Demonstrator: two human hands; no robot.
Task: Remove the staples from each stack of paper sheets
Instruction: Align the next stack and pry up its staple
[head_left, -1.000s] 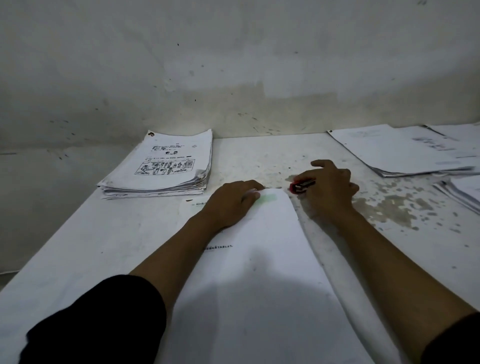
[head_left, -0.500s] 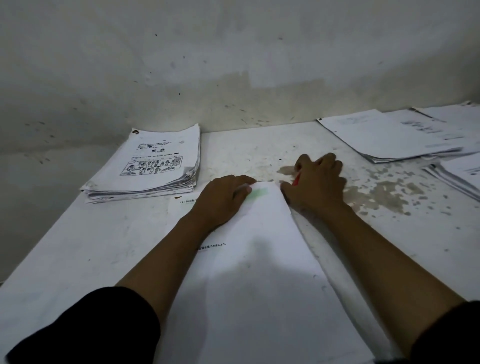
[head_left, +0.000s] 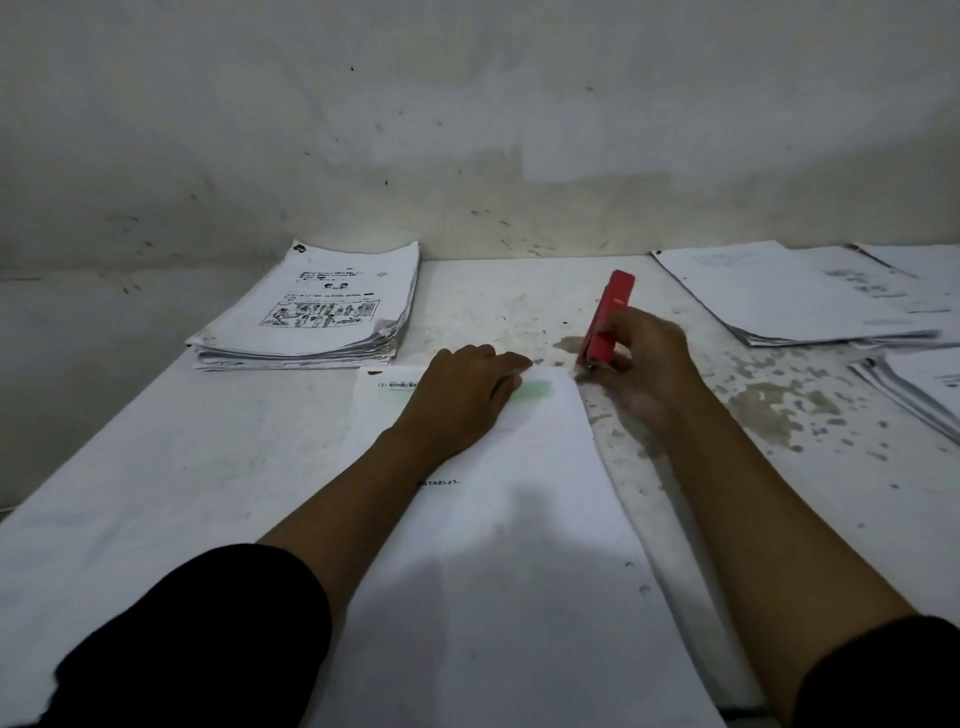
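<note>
A stack of white paper sheets (head_left: 498, 545) lies in front of me on the table, with a green patch near its far edge. My left hand (head_left: 462, 395) rests flat on the far end of that stack and presses it down. My right hand (head_left: 641, 364) grips a red staple remover (head_left: 608, 322), which stands steeply tilted. Its lower tip touches the far right corner of the stack. The staple itself is too small to make out.
A thick pile of printed sheets (head_left: 317, 312) sits at the far left of the white table (head_left: 171, 467). More paper stacks (head_left: 795, 296) lie at the far right, with another pile (head_left: 914, 389) at the right edge. A stained wall stands close behind.
My right hand has lifted the red staple remover from lying low under its fingers to standing upright at the stack's corner. The left hand has stayed on the paper.
</note>
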